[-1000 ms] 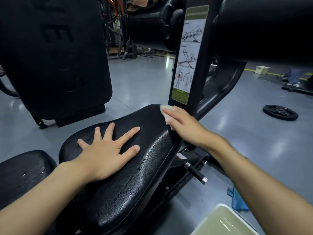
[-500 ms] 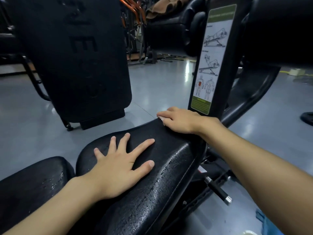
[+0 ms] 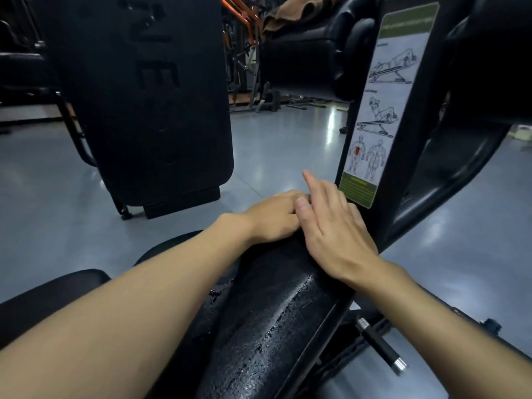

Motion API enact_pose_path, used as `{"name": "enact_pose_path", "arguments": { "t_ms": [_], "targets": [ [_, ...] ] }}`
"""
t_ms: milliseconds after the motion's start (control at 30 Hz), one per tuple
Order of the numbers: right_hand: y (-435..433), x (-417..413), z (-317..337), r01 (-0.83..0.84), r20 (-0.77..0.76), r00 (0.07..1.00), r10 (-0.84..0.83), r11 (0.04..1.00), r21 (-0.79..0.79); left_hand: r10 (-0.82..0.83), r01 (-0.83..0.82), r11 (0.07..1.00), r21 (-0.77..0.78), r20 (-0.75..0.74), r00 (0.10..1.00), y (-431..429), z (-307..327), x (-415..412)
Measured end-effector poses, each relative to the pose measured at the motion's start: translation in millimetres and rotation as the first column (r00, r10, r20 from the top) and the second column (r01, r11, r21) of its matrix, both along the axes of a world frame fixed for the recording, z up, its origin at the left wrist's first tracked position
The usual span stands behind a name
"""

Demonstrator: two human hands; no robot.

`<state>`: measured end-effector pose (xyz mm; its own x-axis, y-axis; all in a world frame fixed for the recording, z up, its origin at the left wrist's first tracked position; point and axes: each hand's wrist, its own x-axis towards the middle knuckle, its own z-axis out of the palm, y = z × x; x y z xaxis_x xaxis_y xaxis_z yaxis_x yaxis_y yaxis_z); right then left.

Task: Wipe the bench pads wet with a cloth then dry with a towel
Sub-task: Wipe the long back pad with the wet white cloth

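- The wet pass is judged well along: the bench pad, running from 6 o'clock up to the centre, is seen black, glossy and beaded with droplets.
- Drying is judged not yet begun; no towel is seen in hand.
- At the pad's 12 o'clock end, the right hand is laid flat, fingers straight, grasping nothing.
- The left hand is overlapped there; its grip cannot be told.
- The cloth is possibly hidden beneath them.
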<state>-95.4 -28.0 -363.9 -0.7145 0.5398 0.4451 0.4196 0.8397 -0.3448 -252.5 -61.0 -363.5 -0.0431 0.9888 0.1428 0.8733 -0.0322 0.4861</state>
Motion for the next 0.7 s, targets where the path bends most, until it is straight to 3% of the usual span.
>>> {"name": "enact_pose_path", "arguments": {
  "t_ms": [133,267,367,500,700],
  "targets": [
    [-1,3,-2,0.033,0.022,0.999,-0.034,0.999,0.012,-0.046,0.046,0.999,0.009,-0.013,0.999,-9,8,3],
    [-9,6,-5,0.143,0.104,0.984,-0.144,0.990,0.020,0.164,-0.172,0.970,-0.173,-0.059,0.985,-33,4,-24],
    [-12,8,-3,0.147,0.126,0.981,-0.148,0.989,0.019,0.203,-0.217,0.950,-0.224,-0.084,0.976,-31,9,-36],
    [-10,5,-3,0.153,0.137,0.979,-0.153,0.988,0.014,0.158,-0.148,0.969,-0.199,0.038,0.987,-11,9,-25],
    [-10,2,-1,0.167,0.206,0.963,-0.172,0.985,0.038,0.092,-0.081,0.976,-0.204,0.044,0.995,-15,-2,-43]
  ]
}}
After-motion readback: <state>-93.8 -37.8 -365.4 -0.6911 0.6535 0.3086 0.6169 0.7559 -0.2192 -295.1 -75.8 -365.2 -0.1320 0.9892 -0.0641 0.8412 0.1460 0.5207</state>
